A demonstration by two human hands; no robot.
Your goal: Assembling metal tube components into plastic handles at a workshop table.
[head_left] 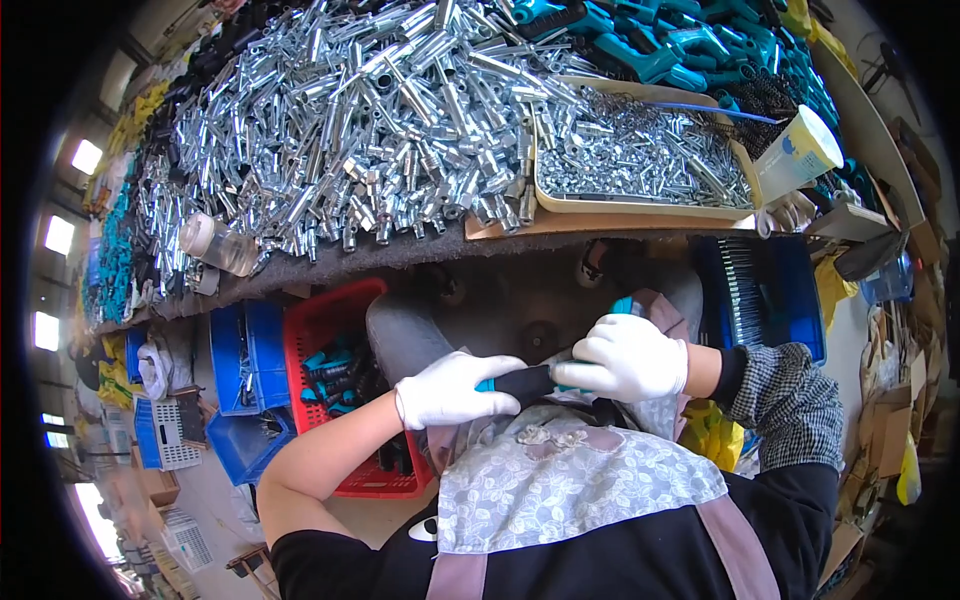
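Close to my lap, my gloved left hand [455, 390] is closed round one end of a black-and-teal gun-shaped handle [526, 384]. My right hand [628, 358], also in a white glove, grips the other end. A bit of teal shows above the right fingers; the fingers cover much of the piece, so its full shape is hidden. Beyond the hands, a large heap of shiny metal fittings and tubes [370, 130] covers the workbench. Similar teal gun bodies [680, 50] are piled at the far right.
A shallow tray [640, 207] of small metal parts and dark springs sits on the bench, beside a paper cup [800, 155]. A clear bottle [217, 245] lies near the left edge. Below stand a red crate [335, 300] of teal-black parts, blue bins [240, 370] and a dark-blue box [785, 300].
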